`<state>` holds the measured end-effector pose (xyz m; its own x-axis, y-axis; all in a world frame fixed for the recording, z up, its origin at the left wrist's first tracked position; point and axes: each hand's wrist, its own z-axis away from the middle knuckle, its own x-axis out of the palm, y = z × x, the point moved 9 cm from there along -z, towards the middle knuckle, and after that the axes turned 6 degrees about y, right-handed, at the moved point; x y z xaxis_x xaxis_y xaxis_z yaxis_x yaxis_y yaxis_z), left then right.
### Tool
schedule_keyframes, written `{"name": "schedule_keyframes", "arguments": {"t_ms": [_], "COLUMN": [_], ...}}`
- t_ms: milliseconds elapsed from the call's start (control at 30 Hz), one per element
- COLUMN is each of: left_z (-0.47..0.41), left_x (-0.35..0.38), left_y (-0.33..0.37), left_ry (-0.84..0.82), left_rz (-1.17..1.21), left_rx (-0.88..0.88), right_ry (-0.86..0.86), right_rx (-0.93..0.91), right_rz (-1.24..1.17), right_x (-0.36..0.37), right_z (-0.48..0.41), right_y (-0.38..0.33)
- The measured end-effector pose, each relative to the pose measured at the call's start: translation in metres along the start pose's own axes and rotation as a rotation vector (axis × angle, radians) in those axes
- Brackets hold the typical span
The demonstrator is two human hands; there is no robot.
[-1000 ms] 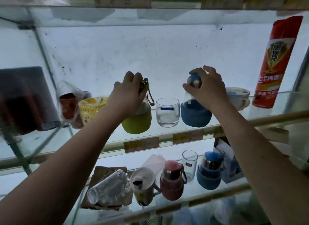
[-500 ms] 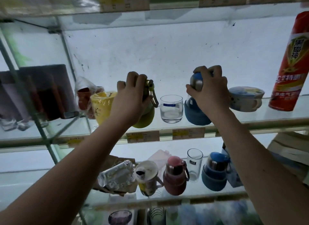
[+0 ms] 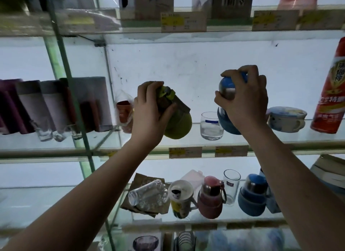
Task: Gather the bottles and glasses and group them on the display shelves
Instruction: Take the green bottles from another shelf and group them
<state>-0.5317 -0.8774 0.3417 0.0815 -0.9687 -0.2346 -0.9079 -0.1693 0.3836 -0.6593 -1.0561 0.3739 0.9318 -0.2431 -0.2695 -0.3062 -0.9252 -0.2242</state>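
Bottles: green bottle (image 3: pixel 179 126) tilted in left hand (image 3: pixel 149 118), blue bottle (image 3: pixel 226 120) gripped by right hand (image 3: pixel 246 103), over glass shelf (image 3: pixel 298 138).

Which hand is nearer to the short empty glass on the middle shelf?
The right hand. It holds the blue bottle, which stands just right of the glass. The left hand is further away, with the tilted green bottle between it and the glass.
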Motion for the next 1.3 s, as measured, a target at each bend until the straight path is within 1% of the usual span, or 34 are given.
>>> {"name": "schedule_keyframes", "arguments": {"t_ms": [100, 200, 400, 500, 767, 933, 1100, 1167, 1300], "left_z": [-0.001, 0.000, 0.007, 0.009, 0.030, 0.048, 0.062, 0.067, 0.073], "left_x": [-0.019, -0.040, -0.108, -0.155, -0.308, -0.376, -0.436, -0.450, -0.478], "left_y": [-0.002, -0.007, -0.030, -0.048, -0.111, -0.143, -0.181, -0.191, -0.218], "left_ry": [0.018, 0.014, 0.022, 0.039, 0.131, 0.159, 0.228, 0.238, 0.280], "left_rz": [0.063, 0.120, 0.169, 0.129, -0.011, -0.124, -0.206, -0.239, -0.284], "left_rx": [-0.036, -0.034, -0.021, -0.004, -0.068, -0.094, -0.186, -0.200, -0.279], "right_ry": [0.040, 0.066, 0.051, 0.039, 0.010, -0.025, -0.061, -0.064, -0.130], "right_rx": [-0.008, -0.019, -0.034, -0.044, -0.107, -0.168, -0.179, -0.181, -0.163], "right_rz": [0.016, 0.029, -0.018, -0.049, -0.231, -0.304, -0.455, -0.496, -0.565], "right_x": [-0.012, -0.021, -0.022, -0.015, 0.011, 0.028, 0.047, 0.055, 0.087], "right_z": [0.001, 0.006, 0.028, 0.041, 0.073, 0.091, 0.106, 0.113, 0.125], "right_y": [-0.027, -0.058, -0.139, -0.190, -0.347, -0.423, -0.486, -0.501, -0.530]}}
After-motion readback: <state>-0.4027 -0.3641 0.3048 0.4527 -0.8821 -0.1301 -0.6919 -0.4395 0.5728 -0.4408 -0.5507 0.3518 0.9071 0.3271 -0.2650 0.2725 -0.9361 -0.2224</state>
